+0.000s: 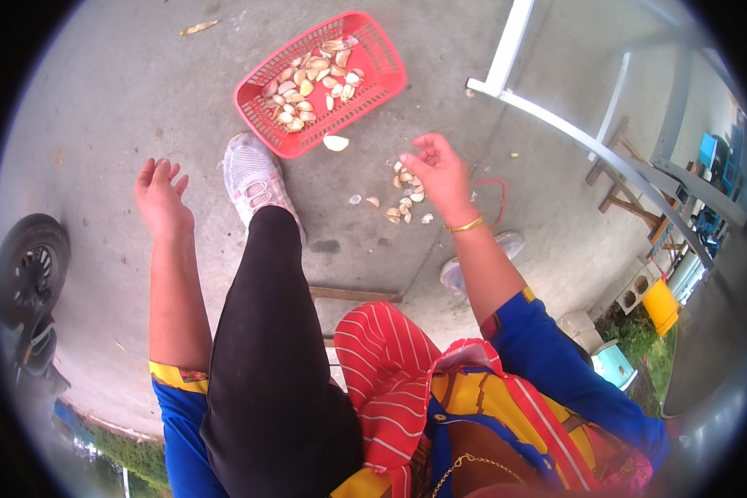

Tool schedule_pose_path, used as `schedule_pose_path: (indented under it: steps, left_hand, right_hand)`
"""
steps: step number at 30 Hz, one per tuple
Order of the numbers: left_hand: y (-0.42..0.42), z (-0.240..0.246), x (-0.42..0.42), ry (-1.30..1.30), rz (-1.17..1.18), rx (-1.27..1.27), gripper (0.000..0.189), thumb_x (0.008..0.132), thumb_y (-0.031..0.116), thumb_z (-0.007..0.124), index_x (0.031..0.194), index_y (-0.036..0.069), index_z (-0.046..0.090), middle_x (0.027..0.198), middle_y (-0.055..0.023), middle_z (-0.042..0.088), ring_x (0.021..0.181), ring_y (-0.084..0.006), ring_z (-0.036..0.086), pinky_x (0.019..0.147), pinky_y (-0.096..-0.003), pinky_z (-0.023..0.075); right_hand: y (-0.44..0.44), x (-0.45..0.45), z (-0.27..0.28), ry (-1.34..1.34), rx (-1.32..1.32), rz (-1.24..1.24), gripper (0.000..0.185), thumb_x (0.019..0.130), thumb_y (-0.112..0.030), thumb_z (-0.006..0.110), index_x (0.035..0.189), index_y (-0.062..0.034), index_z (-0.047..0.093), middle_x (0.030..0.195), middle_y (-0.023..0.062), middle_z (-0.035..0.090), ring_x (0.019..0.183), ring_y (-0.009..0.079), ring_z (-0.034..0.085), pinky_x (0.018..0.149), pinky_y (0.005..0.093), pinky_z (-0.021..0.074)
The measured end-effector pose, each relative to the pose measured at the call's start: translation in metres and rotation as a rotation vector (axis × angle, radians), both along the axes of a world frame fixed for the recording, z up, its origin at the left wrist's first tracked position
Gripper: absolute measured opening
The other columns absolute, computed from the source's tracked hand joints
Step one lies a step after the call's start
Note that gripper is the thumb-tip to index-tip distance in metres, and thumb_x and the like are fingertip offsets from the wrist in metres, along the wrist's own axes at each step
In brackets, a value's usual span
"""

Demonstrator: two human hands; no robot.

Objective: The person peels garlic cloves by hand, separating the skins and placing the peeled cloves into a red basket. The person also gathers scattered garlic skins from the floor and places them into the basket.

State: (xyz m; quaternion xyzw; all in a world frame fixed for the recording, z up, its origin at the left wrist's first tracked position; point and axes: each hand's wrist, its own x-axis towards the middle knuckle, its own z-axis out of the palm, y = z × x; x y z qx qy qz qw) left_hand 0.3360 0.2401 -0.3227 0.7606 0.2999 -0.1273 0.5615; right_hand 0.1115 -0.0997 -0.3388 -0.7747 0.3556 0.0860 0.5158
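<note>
My left hand [163, 196] is raised to the left of my shoe, palm up, with loosely curled fingers and nothing visible in it. Over the concrete floor on the other side, my right hand [441, 177] has its thumb apart from its bent fingers, and I see nothing between them. It partly covers a small pile of garlic cloves [406, 213] lying on the floor with bits of skin. Beyond my shoe stands a red plastic basket [383, 59] with slotted sides. Many unpeeled garlic cloves [299, 81] fill part of it. A larger pale clove [336, 143] rests just outside its rim.
My shoe [258, 177] is close to the basket. A red cord [503, 199] lies right of my right hand. A white metal frame [551, 115] stands at the upper right. At the far left is a black wheel [34, 267]. A wooden strip [355, 294] crosses the floor near my knees.
</note>
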Motion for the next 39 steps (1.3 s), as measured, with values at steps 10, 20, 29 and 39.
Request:
schedule_pose_path:
  steps: [10,20,29,39]
  left_hand:
    - [-0.025,0.012,-0.002,-0.043,-0.120,-0.028,0.038,0.093,0.013,0.060,0.127,-0.001,0.052,0.121,-0.0110,0.057,0.103,-0.0198,0.060,0.083,-0.0349,0.0520]
    - [-0.035,0.017,-0.004,-0.038,-0.150,-0.026,0.029,0.094,0.010,0.058,0.121,0.000,0.058,0.119,-0.0097,0.060,0.101,-0.0181,0.061,0.080,-0.0316,0.0512]
    - [-0.039,0.019,-0.007,-0.013,-0.155,-0.047,0.027,0.093,0.009,0.058,0.118,0.001,0.060,0.117,-0.0081,0.061,0.100,-0.0173,0.061,0.079,-0.0313,0.0513]
    - [-0.042,0.010,-0.009,-0.010,-0.159,-0.059,0.021,0.089,0.002,0.057,0.109,0.001,0.063,0.102,-0.0084,0.065,0.085,-0.0177,0.063,0.070,-0.0308,0.0524]
  right_hand:
    - [0.026,-0.046,-0.063,0.143,-0.555,0.490,0.046,0.080,-0.027,0.076,0.119,-0.0211,0.053,0.116,0.0103,0.047,0.098,0.0323,0.062,0.073,0.0448,0.0542]
    - [0.012,-0.054,-0.070,0.245,-0.359,0.294,0.025,0.081,-0.007,0.063,0.104,-0.0135,0.055,0.111,0.0123,0.048,0.091,0.0366,0.062,0.072,0.0463,0.0535]
    - [0.001,-0.005,-0.040,0.229,0.255,-0.513,0.025,0.078,-0.001,0.067,0.101,-0.0054,0.059,0.101,0.0072,0.058,0.077,0.0188,0.064,0.059,0.0335,0.0550]
    - [0.007,0.012,0.011,0.037,0.314,-0.208,0.036,0.091,-0.018,0.069,0.123,-0.0074,0.054,0.113,0.0052,0.057,0.076,0.0107,0.059,0.059,0.0225,0.0505]
